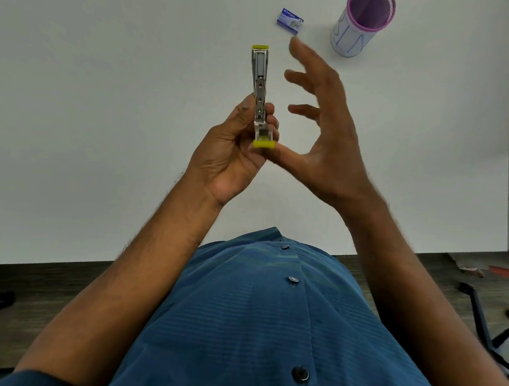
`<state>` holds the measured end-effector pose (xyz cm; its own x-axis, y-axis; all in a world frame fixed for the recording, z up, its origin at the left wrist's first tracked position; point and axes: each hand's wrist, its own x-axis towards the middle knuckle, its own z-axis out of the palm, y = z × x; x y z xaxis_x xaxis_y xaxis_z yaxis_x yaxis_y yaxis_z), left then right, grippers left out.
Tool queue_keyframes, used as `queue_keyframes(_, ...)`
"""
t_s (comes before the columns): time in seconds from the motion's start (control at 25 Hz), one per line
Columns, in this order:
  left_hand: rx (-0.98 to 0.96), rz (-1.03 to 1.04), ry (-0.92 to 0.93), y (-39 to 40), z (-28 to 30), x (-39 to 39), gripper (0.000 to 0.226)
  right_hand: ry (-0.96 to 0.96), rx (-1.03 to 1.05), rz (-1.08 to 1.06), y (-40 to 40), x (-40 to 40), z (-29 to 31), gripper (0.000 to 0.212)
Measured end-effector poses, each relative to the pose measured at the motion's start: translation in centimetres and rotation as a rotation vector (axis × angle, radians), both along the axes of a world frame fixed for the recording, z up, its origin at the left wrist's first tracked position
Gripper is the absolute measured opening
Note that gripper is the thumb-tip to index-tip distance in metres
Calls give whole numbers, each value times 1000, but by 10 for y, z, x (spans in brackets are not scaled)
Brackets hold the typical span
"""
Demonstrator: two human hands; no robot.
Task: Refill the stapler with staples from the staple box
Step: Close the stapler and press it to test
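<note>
The left hand [235,149] grips the stapler [259,96] above the white counter [103,92], fingers [271,109] and thumb curled round its lower end; the metal body points away. The right hand [324,131] is just beside it, fingers spread and holding nothing. The staple box [290,21] lies further back on the counter, near a pink-rimmed cup [361,22].

Head-worn view, steeply down over white table [101,122], close.
</note>
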<state>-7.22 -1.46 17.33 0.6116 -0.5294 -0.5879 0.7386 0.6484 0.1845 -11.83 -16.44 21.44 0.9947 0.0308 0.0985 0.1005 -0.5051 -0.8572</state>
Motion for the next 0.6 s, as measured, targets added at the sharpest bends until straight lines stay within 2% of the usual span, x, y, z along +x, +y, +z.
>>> queue_keyframes(0.12,34,-23,-59,-5,3,-7,18,104,286,-123,4,11,-1,92)
queue_keyframes(0.24,2,-87,-61,-9,4,-15,20,222,553,-185,7,22,0,82)
queue_keyframes(0.4,-25,-95,-48,-11,2,-17,24,294,616,-194,13,26,1,54)
queue_keyframes(0.6,41,-121,-124,-11,2,-13,23,271,620,-237,16,25,3,41)
